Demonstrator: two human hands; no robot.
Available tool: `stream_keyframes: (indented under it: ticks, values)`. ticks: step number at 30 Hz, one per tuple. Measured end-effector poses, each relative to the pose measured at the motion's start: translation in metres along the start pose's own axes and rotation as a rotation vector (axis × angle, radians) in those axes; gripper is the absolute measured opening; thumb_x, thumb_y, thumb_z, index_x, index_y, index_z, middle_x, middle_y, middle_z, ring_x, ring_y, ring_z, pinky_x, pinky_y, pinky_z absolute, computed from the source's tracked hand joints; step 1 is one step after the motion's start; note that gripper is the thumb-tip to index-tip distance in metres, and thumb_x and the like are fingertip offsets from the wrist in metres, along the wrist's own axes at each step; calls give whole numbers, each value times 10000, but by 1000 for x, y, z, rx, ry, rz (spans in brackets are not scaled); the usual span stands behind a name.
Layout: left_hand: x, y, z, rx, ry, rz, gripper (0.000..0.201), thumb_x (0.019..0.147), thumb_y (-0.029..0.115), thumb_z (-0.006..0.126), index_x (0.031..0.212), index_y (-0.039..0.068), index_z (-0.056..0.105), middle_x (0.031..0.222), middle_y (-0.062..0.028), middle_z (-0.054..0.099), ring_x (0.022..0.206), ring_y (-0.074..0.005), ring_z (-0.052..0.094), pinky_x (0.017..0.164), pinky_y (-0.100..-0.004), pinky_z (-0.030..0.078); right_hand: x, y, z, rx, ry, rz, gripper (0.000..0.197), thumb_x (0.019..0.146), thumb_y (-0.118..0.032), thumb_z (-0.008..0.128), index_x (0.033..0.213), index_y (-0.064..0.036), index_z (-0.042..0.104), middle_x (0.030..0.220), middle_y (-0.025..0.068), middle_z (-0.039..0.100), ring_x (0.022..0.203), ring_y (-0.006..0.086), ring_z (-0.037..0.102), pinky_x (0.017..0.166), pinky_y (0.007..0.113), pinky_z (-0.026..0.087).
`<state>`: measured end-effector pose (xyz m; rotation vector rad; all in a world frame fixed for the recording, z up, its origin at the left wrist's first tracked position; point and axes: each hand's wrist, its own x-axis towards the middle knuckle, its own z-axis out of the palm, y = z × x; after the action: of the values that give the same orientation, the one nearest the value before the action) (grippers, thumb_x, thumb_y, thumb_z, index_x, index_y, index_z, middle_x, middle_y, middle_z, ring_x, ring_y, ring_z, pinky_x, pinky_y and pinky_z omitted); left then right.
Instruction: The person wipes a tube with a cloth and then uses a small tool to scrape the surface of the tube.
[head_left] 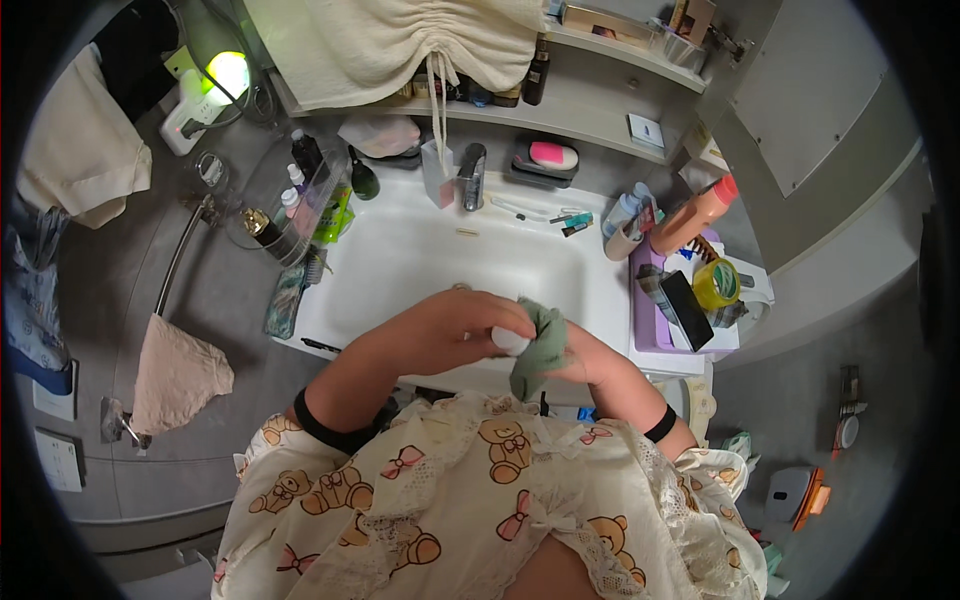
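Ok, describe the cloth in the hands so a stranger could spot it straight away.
Start at the white sink in the middle of the picture. At its near rim, the person's two hands meet; the green cloth hangs bunched from the right hand, beside a small white object in the left hand. It is the only grey-green fabric there.

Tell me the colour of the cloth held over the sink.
The cloth is a muted grey-green, seen in the head view, held in the right hand.
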<state>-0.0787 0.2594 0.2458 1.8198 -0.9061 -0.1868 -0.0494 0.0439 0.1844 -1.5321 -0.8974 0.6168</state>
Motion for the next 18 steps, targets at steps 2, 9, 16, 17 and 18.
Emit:
stream_keyframes:
  ticks: [2, 9, 16, 17, 18]
  values:
    - [-2, 8, -1, -108, -68, -54, 324, 743, -79, 575, 1030, 67, 606, 1059, -61, 607, 904, -186, 585, 689, -269, 481, 4, 5, 2, 52, -107, -29, 569, 710, -222, 676, 1204, -35, 467, 1200, 95, 506, 1063, 179, 489, 908, 310, 395]
    - [-13, 2, -4, -23, 19, -10, 390, 700, -112, 582, 1050, 56, 603, 1067, -71, 608, 921, -220, 581, 725, -307, 478, 12, 0, 10, 142, -205, 4, 634, 711, -273, 685, 1227, -8, 430, 1138, 100, 518, 1037, 191, 484, 897, 310, 390]
    - [-24, 1, -18, -8, 59, -40, 366, 718, -105, 576, 1047, 56, 598, 1049, -75, 606, 927, -217, 579, 749, -300, 463, 12, 0, 17, 68, -237, 89, 440, 772, -237, 641, 1128, -25, 491, 1018, 95, 560, 908, 171, 526, 818, 299, 425]
    - [-26, 3, -21, -27, 55, -59, 354, 735, -95, 567, 1052, 59, 594, 1056, -74, 601, 940, -217, 576, 769, -301, 459, 11, 3, 18, 83, -226, 106, 423, 776, -240, 636, 1113, -25, 497, 1003, 94, 560, 900, 172, 526, 814, 299, 424]
    - [-28, 3, -24, -46, 51, -79, 342, 752, -86, 559, 1058, 63, 591, 1063, -73, 596, 954, -217, 572, 790, -302, 455, 10, 6, 20, 97, -216, 123, 405, 780, -242, 631, 1098, -25, 504, 988, 93, 561, 891, 174, 526, 811, 299, 424]
